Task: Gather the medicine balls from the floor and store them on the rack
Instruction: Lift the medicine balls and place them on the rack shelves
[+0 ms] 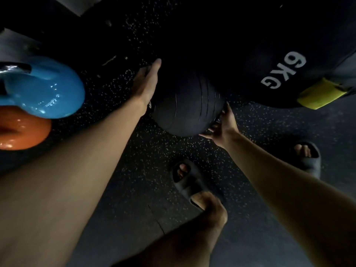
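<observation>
A black ribbed medicine ball sits between my two hands, low over the dark speckled floor. My left hand lies flat against its left side with straight fingers. My right hand cups its lower right side, fingers spread on the surface. A larger black ball marked "6KG" with a yellow patch fills the upper right, close to the camera. Whether the small ball rests on the floor or hangs just above it is unclear.
A blue kettlebell and an orange kettlebell stand at the left. My feet in dark slides are on the speckled rubber floor below the ball. A pale frame piece shows at the upper left.
</observation>
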### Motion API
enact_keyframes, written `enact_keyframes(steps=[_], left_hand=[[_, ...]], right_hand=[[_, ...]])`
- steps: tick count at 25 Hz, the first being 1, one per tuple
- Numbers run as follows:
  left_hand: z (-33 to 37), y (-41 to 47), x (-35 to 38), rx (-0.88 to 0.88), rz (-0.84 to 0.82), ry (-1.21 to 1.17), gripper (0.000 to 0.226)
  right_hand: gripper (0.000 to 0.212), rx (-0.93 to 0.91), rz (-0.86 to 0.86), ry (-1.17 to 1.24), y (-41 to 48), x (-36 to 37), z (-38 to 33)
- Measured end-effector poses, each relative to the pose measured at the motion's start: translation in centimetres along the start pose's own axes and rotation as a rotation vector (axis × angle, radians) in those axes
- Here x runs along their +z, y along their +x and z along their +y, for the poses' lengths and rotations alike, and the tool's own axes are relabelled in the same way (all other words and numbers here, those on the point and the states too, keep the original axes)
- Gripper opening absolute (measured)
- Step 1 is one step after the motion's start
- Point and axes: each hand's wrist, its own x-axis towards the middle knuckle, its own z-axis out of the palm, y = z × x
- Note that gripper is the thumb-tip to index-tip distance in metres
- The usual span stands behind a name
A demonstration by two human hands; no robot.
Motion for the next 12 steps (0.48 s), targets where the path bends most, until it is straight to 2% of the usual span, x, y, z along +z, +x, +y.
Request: enact_keyframes(steps=[4, 7, 12], left_hand=[[-0.2, 1.3, 0.8, -0.030, -0.104, -0.009, 0.073], [-0.8, 0.6, 0.1, -0.005, -0.135, -0.039, 0.062], [-3.7, -4.0, -1.3, -0.077, -0.132, -0.128, 0.062]], right_hand=[[0.058, -0.008, -0.099, 0.177, 1.3, 1.3, 0.4], [0.059, -0.044, -0.007, 0.215, -0.1, 2.1, 0.9], [0.063, -0.024, 0.122, 0.152, -6.6, 1.5, 3.2]])
